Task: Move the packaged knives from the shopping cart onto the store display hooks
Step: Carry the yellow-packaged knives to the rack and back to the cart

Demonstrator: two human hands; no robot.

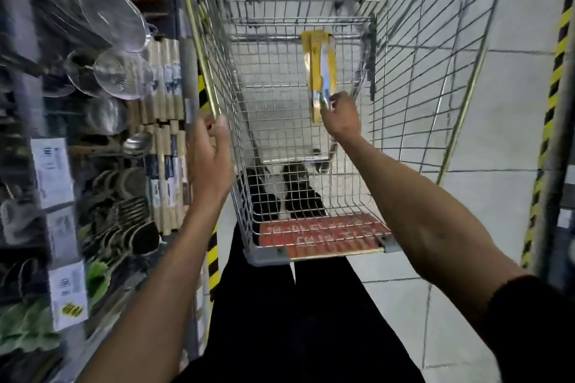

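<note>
Inside the deep cart, the 1 knife pack could snag the wire coming out. The right hand pinches only its near end (a thin hold, liable to slip); the left hand grips the rim.

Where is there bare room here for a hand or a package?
In the cart, the wire floor lies bare between the left wall and the knife package held by the right hand. The left hand grips the rim. At left, the strainers hang crowded.
</note>
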